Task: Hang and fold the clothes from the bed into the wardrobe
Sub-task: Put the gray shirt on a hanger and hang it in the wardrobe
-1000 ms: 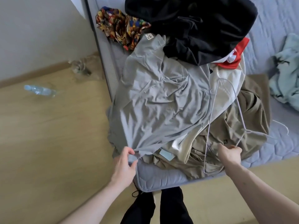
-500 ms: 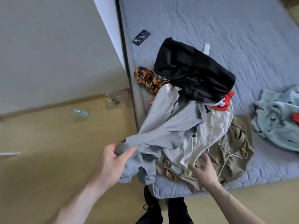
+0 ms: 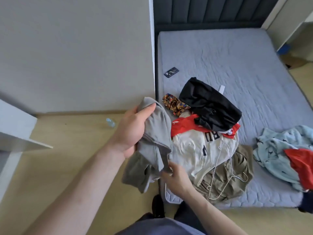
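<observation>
head view: only camera, looks down at the near corner of the bed (image 3: 237,65) and the floor beside it.
left hand: left hand (image 3: 132,131) raised, fingers and thumb wrapped round a bunched upper part of the grey shirt (image 3: 155,138). clamped on fabric, not loose.
right hand: right hand (image 3: 176,177) lower, at the shirt's hanging edge. fingers curl at the cloth and look to be pinching it, but the contact is partly hidden, so grip is a judgement.
grey shirt: lifted clear of the pile, hangs crumpled between the hands, partly over the floor by the bed corner.
pile: cream shirt (image 3: 194,150) with dark letters on top at the bed corner, red garment (image 3: 183,128) and black garment (image 3: 208,102) behind it, khaki garment (image 3: 233,175) to its right.
hangers: thin wire hangers (image 3: 225,177) lie across the cream and khaki pieces, just beside the right hand.
other: light blue garment (image 3: 279,153) well apart to the right, phone (image 3: 171,72) on the mattress, bottle (image 3: 110,122) on the floor.
step: likely straightening the shirt before hanging.
how to do it well: find collar or shoulder seams first, one hand per shoulder, shake once so it falls flat. keep the hem off the floor. then free one hand for a hanger, lift it straight up so it doesn't snag the cream shirt.
risk: hangers look tangled, may drag clothes along.
</observation>
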